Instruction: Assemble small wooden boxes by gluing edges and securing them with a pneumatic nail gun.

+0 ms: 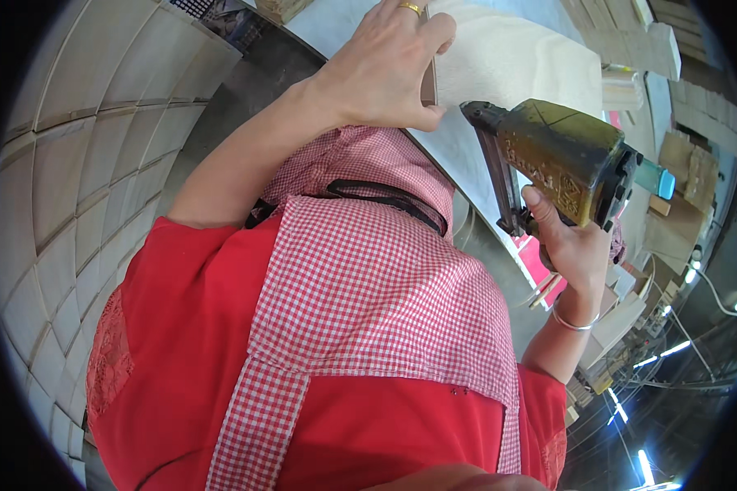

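My left hand [385,65], with a gold ring on one finger, grips the near edge of a pale cream panel [516,57] that lies on a workbench. My right hand [571,245], with a thin bangle at the wrist, holds a worn yellow-brown pneumatic staple gun [565,159] by its grip. The gun's dark nose [485,114] points at the panel's edge, just right of my left thumb. Whether the nose touches the panel I cannot tell. My red shirt and red-checked apron [368,278] fill the lower middle of the view.
Pale floor tiles [82,164] curve along the left. Stacks of light wooden pieces [630,33] stand at the top right, with cardboard pieces [688,168] and more wood offcuts [622,311] to the right. Strip lights [671,350] glare at the lower right.
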